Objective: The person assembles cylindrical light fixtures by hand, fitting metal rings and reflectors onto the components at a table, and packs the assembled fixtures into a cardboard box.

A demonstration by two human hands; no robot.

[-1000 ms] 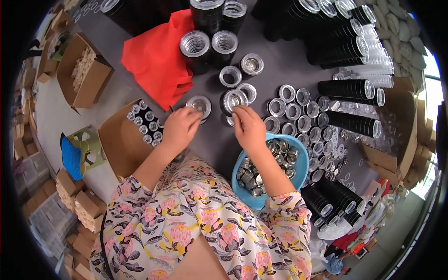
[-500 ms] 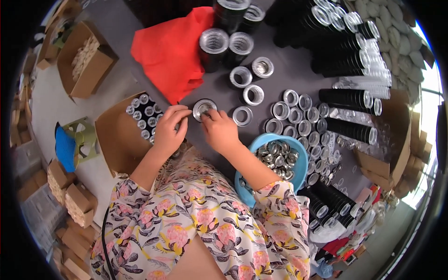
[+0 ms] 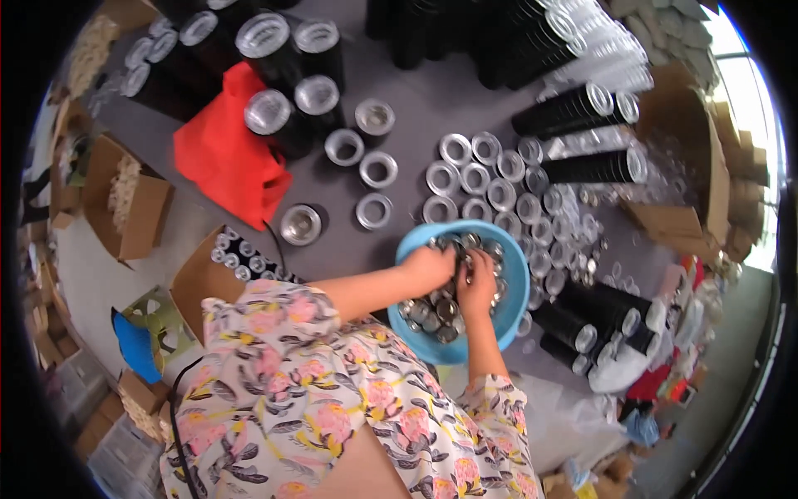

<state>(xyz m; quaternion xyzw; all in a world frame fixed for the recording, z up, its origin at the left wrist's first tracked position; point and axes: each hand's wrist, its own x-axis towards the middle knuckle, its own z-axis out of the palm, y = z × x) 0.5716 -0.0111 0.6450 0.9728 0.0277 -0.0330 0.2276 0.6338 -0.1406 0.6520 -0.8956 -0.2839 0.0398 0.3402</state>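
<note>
A light-blue basin (image 3: pixel 515 308) holds a heap of small shiny round metal parts (image 3: pixel 445 309). Both of my hands are inside it, close together over the heap. My left hand (image 3: pixel 428 273) reaches in from the left with its fingers curled closed among the parts; what they hold is hidden. My right hand (image 3: pixel 475 287) comes up from below, fingers bent and closed around small metal parts. A single short cup (image 3: pixel 301 224) with a clear rim and a metal piece inside stands apart to the left.
Several clear-rimmed rings (image 3: pixel 474 179) stand behind the basin. A red cloth bag (image 3: pixel 229 145) and tall black stacks (image 3: pixel 278 116) are at the far left. More black stacks (image 3: pixel 573 166) lie to the right by a cardboard box (image 3: pixel 665 218). Another box (image 3: pixel 195 274) sits by my left arm.
Both hands have left the short cup and moved right into the blue basin. The view has shifted to the right, and the cup now stands untouched.
</note>
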